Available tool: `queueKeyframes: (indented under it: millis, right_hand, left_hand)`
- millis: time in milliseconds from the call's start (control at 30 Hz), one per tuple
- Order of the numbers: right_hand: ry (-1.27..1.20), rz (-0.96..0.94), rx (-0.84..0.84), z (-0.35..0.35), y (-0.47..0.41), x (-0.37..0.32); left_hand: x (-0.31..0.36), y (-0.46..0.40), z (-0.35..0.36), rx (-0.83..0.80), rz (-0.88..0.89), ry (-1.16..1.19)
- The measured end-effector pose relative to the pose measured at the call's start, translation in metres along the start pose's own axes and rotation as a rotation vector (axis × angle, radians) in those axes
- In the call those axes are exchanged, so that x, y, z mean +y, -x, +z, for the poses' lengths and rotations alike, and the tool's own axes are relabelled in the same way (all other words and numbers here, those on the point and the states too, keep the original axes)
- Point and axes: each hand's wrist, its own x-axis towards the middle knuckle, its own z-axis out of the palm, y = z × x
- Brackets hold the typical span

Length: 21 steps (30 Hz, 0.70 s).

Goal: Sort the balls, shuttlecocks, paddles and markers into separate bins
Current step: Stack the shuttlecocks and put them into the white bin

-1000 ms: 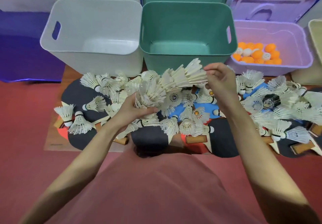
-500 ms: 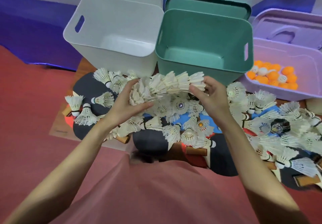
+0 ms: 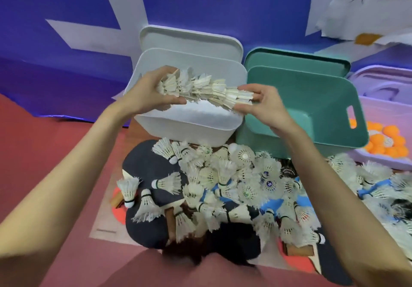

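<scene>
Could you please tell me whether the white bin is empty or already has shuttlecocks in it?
Apparently empty: the white bin shows only bare floor; the shuttlecock stack is held above it.

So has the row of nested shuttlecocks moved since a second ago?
Yes. The row of nested shuttlecocks, gripped by the left hand and right hand, went from above the floor pile to over the white bin.
</scene>
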Motion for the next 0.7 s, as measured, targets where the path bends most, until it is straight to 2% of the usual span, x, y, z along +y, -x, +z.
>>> queueKeyframes:
  millis: [133,233,433,567,700]
  right_hand:
    - [0.188,0.100,-0.074,0.016,-0.046,0.001]
    - [0.548,0.079,-0.117,0.023,-0.072,0.010]
    - [1.125,0.146,-0.367,0.056,-0.105,0.018]
    - [1.258,0.209,-0.582,0.088,-0.119,0.029]
    - [1.267,0.343,-0.737,0.099,-0.126,0.047]
  left_hand:
    - [-0.032,-0.047,-0.020,-0.106,-0.019,-0.030]
    - [-0.054,-0.072,-0.020,-0.220,-0.042,-0.036]
    - [-0.106,-0.110,-0.013,-0.536,-0.340,-0.158]
    - [-0.123,-0.122,-0.006,-0.669,-0.437,-0.245]
    - [-0.133,-0.125,0.002,-0.765,-0.546,-0.218]
